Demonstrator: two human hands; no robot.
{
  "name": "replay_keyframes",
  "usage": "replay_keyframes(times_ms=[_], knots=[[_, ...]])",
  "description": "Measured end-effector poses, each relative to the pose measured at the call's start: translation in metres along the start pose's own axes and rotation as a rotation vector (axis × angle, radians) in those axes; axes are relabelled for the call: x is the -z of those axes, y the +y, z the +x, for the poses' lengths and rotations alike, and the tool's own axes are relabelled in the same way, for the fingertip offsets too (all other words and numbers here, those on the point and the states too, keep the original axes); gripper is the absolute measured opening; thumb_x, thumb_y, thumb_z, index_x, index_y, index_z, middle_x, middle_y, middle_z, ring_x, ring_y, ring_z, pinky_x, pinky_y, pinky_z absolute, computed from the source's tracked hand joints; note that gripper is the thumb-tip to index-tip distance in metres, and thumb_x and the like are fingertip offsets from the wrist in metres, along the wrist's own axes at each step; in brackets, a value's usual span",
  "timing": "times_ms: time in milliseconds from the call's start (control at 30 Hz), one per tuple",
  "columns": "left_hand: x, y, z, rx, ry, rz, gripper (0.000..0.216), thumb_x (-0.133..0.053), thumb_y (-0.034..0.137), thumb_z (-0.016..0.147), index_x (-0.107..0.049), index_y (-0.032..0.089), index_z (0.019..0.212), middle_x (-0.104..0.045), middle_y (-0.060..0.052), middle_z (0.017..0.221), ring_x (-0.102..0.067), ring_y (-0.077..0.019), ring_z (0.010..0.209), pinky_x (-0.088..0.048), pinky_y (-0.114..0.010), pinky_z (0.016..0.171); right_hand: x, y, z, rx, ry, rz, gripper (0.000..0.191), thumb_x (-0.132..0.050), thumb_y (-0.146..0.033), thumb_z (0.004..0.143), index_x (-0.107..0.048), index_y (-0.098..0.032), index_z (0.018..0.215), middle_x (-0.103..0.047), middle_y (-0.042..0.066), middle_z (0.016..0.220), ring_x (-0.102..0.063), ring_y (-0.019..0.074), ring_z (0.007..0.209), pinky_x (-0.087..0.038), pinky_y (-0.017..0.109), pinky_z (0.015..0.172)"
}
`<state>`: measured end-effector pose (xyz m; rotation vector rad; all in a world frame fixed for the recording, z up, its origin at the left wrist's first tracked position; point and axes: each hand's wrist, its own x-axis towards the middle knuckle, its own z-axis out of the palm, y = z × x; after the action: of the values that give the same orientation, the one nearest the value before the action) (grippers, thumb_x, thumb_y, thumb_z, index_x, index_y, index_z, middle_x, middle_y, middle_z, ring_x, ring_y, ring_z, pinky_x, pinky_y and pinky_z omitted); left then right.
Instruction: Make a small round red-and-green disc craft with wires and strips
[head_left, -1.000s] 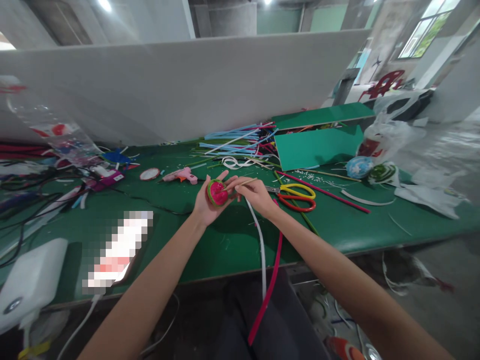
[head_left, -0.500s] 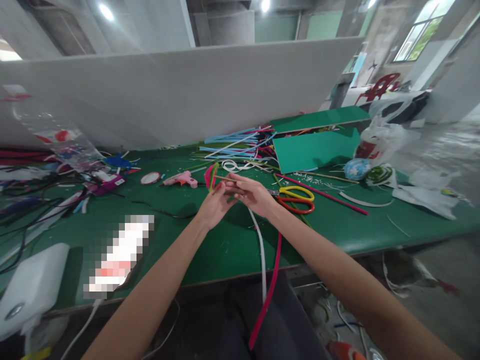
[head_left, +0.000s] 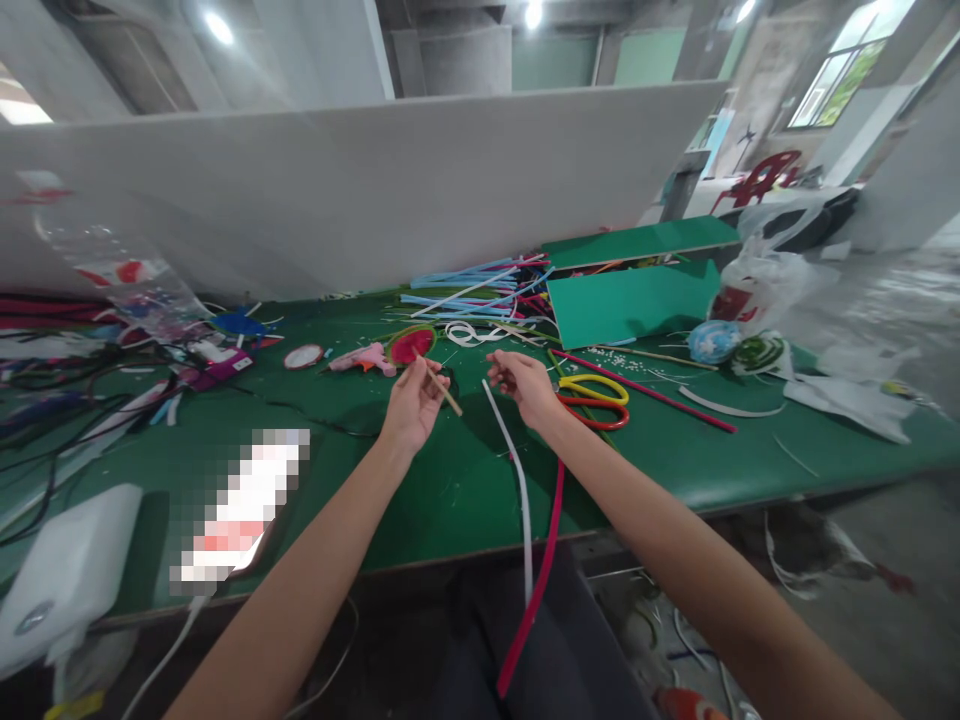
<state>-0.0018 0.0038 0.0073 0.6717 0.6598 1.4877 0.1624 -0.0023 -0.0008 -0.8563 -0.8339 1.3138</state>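
Note:
My left hand (head_left: pixel 412 402) pinches a thin wooden stick (head_left: pixel 442 393) that carries a round pink disc with a green rim (head_left: pixel 412 344) at its far end, lollipop-like, held above the green table (head_left: pixel 360 470). My right hand (head_left: pixel 525 384) hovers a little to the right, fingers loosely curled with nothing in them, just above the end of a white strip (head_left: pixel 514 470). A pink strip (head_left: pixel 536 580) lies beside the white one and hangs over the table's front edge.
Yellow and red scissors (head_left: pixel 592 395) lie right of my right hand. A pink glue gun (head_left: pixel 360 357) lies behind my left hand. Coloured strips (head_left: pixel 480 285), green foam sheets (head_left: pixel 630 295), a blue ball (head_left: pixel 712 340), cables (head_left: pixel 67 400) and a white device (head_left: pixel 67 570) are around.
My right hand has let go of the stick and drawn away to the right. My left hand now holds the stick alone, with the disc swung up and away.

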Motion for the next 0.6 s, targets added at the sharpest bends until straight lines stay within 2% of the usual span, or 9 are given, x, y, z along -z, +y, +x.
replay_keyframes(times_ms=[133,233,333,433,500,600], knots=[[0.0032,-0.0047,-0.0010,-0.043,-0.163,0.137,0.020,-0.075,0.030,0.069,-0.064,0.013,0.068,-0.062,0.001,0.070,-0.052,-0.0038,0.051,-0.048,-0.020,0.058,0.0025,-0.0002,0.0024,0.011,0.045,0.012,0.025,-0.068,-0.038,0.064,-0.066,-0.014,0.071,-0.055,-0.003,0.055,-0.050,0.0057,0.045,-0.031,0.018,0.042],[0.0028,-0.0065,-0.0030,-0.049,-0.229,0.166,0.023,-0.079,0.031,0.064,-0.066,0.013,0.071,-0.062,0.000,0.074,-0.050,-0.0035,0.052,-0.045,-0.019,0.055,0.0024,-0.0012,0.0027,0.014,0.066,0.017,0.022,-0.067,-0.036,0.064,-0.066,-0.015,0.070,-0.054,-0.003,0.054,-0.049,0.0056,0.044,-0.030,0.019,0.041],[0.0016,-0.0067,-0.0053,-0.045,-0.273,0.192,0.025,-0.076,0.035,0.068,-0.067,0.012,0.074,-0.061,-0.001,0.075,-0.048,-0.0031,0.050,-0.040,-0.018,0.049,0.0023,-0.0016,0.0029,0.006,0.074,0.022,0.021,-0.066,-0.035,0.065,-0.065,-0.015,0.070,-0.054,-0.004,0.053,-0.048,0.0055,0.043,-0.029,0.019,0.041],[0.0012,-0.0064,-0.0067,-0.029,-0.301,0.231,0.027,-0.069,0.038,0.075,-0.066,0.011,0.075,-0.060,-0.002,0.073,-0.037,-0.0004,0.042,-0.030,-0.017,0.039,0.0024,-0.0017,0.0030,0.003,0.066,0.024,0.021,-0.066,-0.035,0.065,-0.066,-0.015,0.070,-0.054,-0.004,0.053,-0.048,0.0052,0.043,-0.029,0.019,0.041],[0.0015,-0.0063,-0.0070,-0.025,-0.307,0.230,0.025,-0.069,0.036,0.075,-0.066,0.012,0.074,-0.059,-0.001,0.071,-0.036,-0.0005,0.043,-0.028,-0.016,0.039,0.0024,-0.0020,0.0030,-0.004,0.070,0.024,0.021,-0.067,-0.034,0.064,-0.066,-0.014,0.070,-0.054,-0.004,0.053,-0.048,0.0051,0.043,-0.029,0.019,0.041],[0.0017,-0.0063,-0.0070,-0.022,-0.317,0.199,0.020,-0.075,0.029,0.070,-0.065,0.012,0.070,-0.056,0.000,0.071,-0.043,-0.0027,0.051,-0.036,-0.017,0.047,0.0022,-0.0026,0.0028,-0.014,0.077,0.028,0.020,-0.067,-0.034,0.064,-0.066,-0.014,0.069,-0.053,-0.004,0.052,-0.047,0.0050,0.042,-0.029,0.018,0.040]])
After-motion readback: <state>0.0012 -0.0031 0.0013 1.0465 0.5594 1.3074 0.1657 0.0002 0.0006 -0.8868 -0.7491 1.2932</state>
